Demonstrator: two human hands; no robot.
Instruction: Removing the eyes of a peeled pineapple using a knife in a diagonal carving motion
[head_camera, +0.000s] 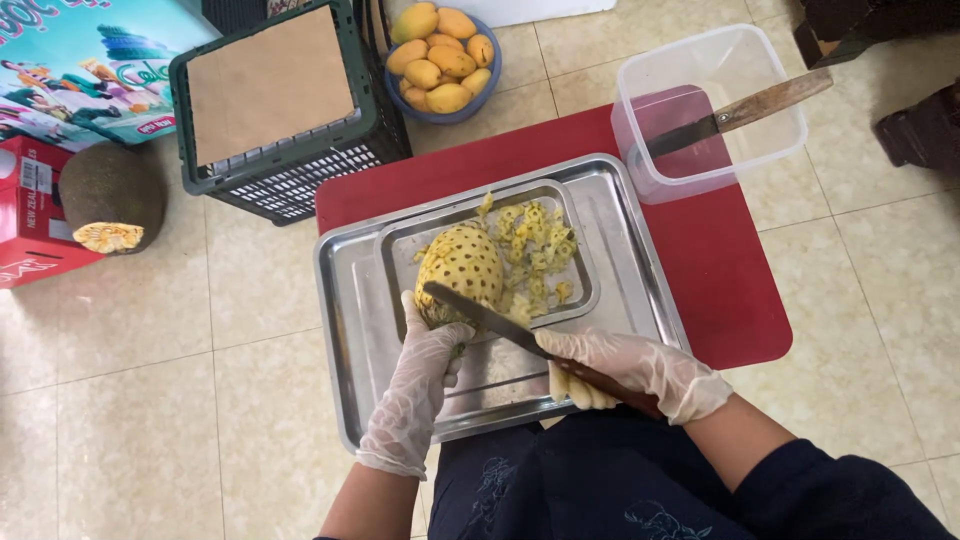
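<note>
Head view, looking down at a tiled floor work spot.

Left hand (425, 365), in a thin clear glove, is closed around the near end of a peeled pineapple (460, 270), steadying it. The pineapple is yellow, dotted with dark eyes, and lies on its side in a small steel tray (585, 262). That tray sits inside a larger steel tray (345, 330), which rests on a red cutting board (720, 270).

Right hand (640, 370), also gloved, grips the dark wooden handle of a long knife (500, 325). The blade runs up and to the left; its tip lies against the near side of the pineapple, just above the left hand's fingers.

A heap of pineapple trimmings (535, 250), yellow bits with eyes, lies in the small tray just beside the fruit, to its right.

At the far right corner of the board stands a clear plastic tub (720, 70). A second knife (740, 112) with a pale wooden handle lies across it, blade down inside, handle sticking out over the rim.

Beyond the board: a blue bowl of mangoes (442, 55), and a dark green plastic crate (290, 170) with a sheet of cardboard (270, 85) on top. Far left, a cut jackfruit (110, 200) sits on a red carton (25, 220).
</note>
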